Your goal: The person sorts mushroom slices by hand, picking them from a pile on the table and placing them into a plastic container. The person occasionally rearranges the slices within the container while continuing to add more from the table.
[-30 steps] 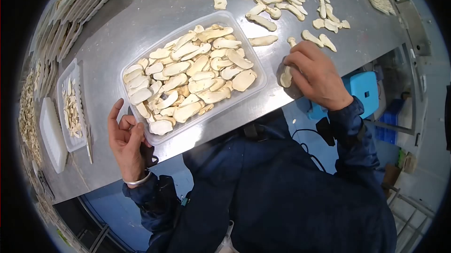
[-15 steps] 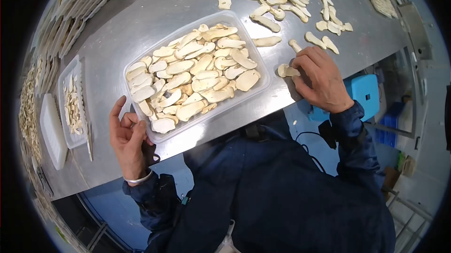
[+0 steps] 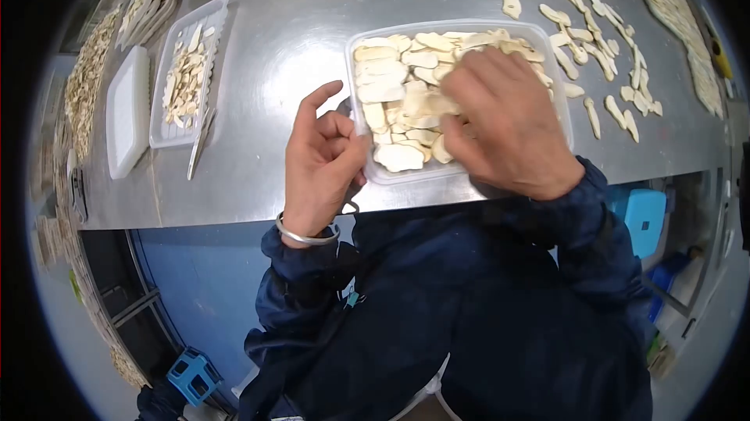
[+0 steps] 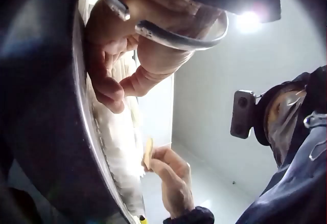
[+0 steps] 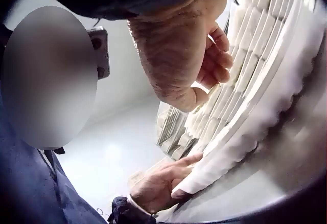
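Observation:
A clear plastic tray [image 3: 437, 25], filled with pale sliced mushrooms [image 3: 380, 81], sits at the front edge of a metal table [image 3: 273, 85]. At the tray's near left corner, my left hand [image 3: 322, 167] grips the rim with thumb and curled fingers while the index finger sticks out. My right hand [image 3: 512, 128], blurred by motion, is over the right half of the tray. Between its thumb and fingers it pinches a mushroom slice [image 4: 148, 153], which the left wrist view shows edge-on. Part of the tray's contents is hidden under this hand.
Loose mushroom slices [image 3: 601, 54] lie scattered to the right. On the left are a smaller tray of little pieces [image 3: 186, 85], a white tray [image 3: 127, 116] and a slim metal tool [image 3: 200, 146]. Stacked trays stand at the back left; a blue stool [image 3: 642, 218] is below the table.
My right hand has lifted a mushroom slice off the table and moved left over the tray. The left hand stays at the tray's corner. The head view has turned left.

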`<state>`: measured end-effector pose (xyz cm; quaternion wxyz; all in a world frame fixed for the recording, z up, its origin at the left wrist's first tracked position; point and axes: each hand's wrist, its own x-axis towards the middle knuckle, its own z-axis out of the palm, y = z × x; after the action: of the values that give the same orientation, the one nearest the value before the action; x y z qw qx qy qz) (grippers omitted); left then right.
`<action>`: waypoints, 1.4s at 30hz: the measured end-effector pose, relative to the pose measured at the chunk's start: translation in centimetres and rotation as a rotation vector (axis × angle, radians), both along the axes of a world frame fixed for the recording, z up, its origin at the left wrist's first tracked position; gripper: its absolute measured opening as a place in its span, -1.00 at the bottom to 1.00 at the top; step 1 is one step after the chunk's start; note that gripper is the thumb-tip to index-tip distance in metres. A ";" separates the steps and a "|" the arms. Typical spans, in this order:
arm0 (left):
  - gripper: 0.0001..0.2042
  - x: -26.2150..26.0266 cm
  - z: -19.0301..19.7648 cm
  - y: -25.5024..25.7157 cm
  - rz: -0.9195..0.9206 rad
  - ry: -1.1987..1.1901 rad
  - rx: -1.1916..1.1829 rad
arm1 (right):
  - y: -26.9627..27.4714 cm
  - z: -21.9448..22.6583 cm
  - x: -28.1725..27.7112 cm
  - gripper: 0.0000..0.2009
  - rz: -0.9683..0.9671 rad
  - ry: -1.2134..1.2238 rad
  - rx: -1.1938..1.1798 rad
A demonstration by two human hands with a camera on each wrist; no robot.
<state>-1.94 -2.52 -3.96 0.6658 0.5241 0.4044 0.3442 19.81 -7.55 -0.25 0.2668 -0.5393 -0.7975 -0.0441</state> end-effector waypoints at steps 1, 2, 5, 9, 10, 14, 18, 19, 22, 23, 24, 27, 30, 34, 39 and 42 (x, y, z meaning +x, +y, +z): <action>-0.41 0.1 0.0 -0.1 -0.001 0.005 -0.003 | 0.6 -0.3 -0.8 -0.79 0.027 0.001 -0.003; -0.42 0.1 0.1 -0.1 -0.001 0.009 -0.006 | 1.1 -0.6 -1.5 -0.79 0.054 0.002 -0.007; -0.42 0.1 0.3 -0.1 -0.004 0.028 0.001 | 2.2 -1.5 -2.5 -0.83 0.073 -0.042 0.024; -0.42 0.1 0.3 0.0 -0.005 0.021 -0.011 | 2.6 -2.0 -3.0 -0.83 0.073 -0.053 0.019; -0.42 0.1 0.3 0.0 -0.008 0.023 -0.012 | 2.7 -2.0 -3.0 -0.83 0.070 -0.059 0.011; -0.42 0.0 0.2 0.0 -0.011 0.024 -0.010 | 2.8 -2.2 -3.1 -0.81 0.051 -0.064 0.015; -0.42 0.0 0.2 0.0 -0.015 0.030 0.000 | 2.8 -2.1 -3.1 -0.80 0.044 -0.053 0.002; -0.42 0.1 0.2 0.0 -0.017 0.032 0.002 | 2.8 -2.1 -3.1 -0.79 0.042 -0.051 -0.002; -0.42 0.2 0.3 0.0 -0.007 0.031 -0.011 | 2.5 -1.3 -2.6 -0.77 0.020 -0.008 -0.001; -0.42 0.1 0.4 0.0 -0.003 0.042 -0.011 | 2.3 -0.8 -2.1 -0.77 -0.006 0.013 0.027; -0.41 0.2 0.4 0.0 0.001 0.053 -0.010 | 1.9 -0.1 -1.2 -0.76 -0.033 0.034 0.056; -0.40 0.0 0.2 -0.1 0.005 0.050 -0.001 | 0.1 2.1 3.7 -0.74 -0.177 0.085 0.141; -0.40 -0.1 0.0 -0.1 0.021 0.031 -0.014 | -2.1 4.0 10.3 -0.91 -0.415 0.038 0.215; -0.39 -0.1 0.0 -0.2 0.013 0.053 0.021 | -5.2 3.4 19.5 -0.87 -0.692 -0.100 -0.099; -0.38 -0.6 -0.3 0.0 0.048 0.047 0.067 | -4.0 -0.4 23.0 -0.82 -0.594 -0.130 -0.297; -0.38 -1.7 -0.3 0.3 0.073 0.062 0.079 | -2.7 -1.2 22.0 -0.78 -0.626 -0.185 -0.344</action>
<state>-3.65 -2.22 -4.26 0.6188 0.5452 0.4299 0.3675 41.84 -10.26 -1.42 0.0726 -0.7879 -0.6104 -0.0376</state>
